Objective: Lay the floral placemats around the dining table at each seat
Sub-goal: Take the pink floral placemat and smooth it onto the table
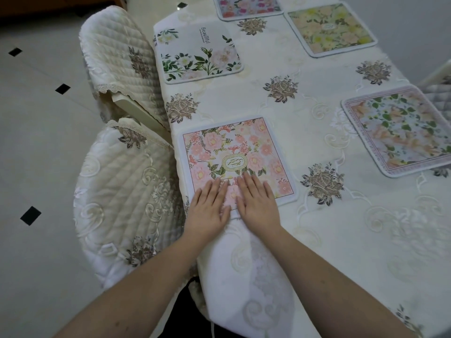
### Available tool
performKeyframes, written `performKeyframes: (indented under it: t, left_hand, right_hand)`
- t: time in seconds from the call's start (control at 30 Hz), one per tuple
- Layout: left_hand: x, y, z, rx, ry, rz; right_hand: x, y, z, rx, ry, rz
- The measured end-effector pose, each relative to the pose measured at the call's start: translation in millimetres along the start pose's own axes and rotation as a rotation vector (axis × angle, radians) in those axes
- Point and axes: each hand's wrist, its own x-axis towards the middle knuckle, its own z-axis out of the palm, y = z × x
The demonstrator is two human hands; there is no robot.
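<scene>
floor (36, 142) at 9 o'clock, pale tile with four small black diamonds, lies open beside the chairs. two quilted chairs stand against the table's left edge: far chair (117, 57) at 11 o'clock, near chair (127, 198) at 8 o'clock, both touching the hanging cloth.

the table (341, 228) runs from 6 o'clock up to 12 o'clock under a cream tablecloth with brown flower motifs. five placemats show. the green mat (200, 57) sits at 11 o'clock, its left edge flush with the table edge by the far chair. the pink mat (234, 157) lies at centre, near the table edge by the near chair. left hand (210, 208) and right hand (256, 201) rest side by side, fingers straight and flat, pressing its near edge. a red mat (246, 7) is cut by the frame at 12 o'clock; a yellow mat (329, 28) lies at 1 o'clock; a peach mat (400, 128) at 3 o'clock reaches the far table edge. bare cloth runs down the middle and at 5 o'clock.
</scene>
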Motion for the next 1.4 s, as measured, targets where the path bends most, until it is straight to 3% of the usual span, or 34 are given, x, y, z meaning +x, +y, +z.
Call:
performKeyframes:
  t: [0.4,0.57,0.77,1.03,1.4]
  left_hand:
    - [-20.9,-36.3,-22.1,0.033,-0.102,-0.056]
    - [-29.1,-51.6,-42.6,0.111,-0.221,-0.071]
    - [-33.0,-47.3,-71.3,0.194,-0.315,-0.225]
    - [-51.6,-15.9,-111.7,0.155,-0.197,-0.156]
    - [-111.5,-3.2,-157.2,0.219,0.009,-0.025]
  right_hand:
    - [-11.7,63.0,-17.1,-0.005,-0.053,0.103]
    - [-26.7,92.3,-37.1,0.036,-0.1,0.236]
    - [-52.0,101.9,-63.3,0.075,-0.002,0.385]
    - [-77.4,57.7,-109.2,0.136,-0.065,0.296]
    - [-113.3,-29.7,-129.4,0.128,0.002,0.093]
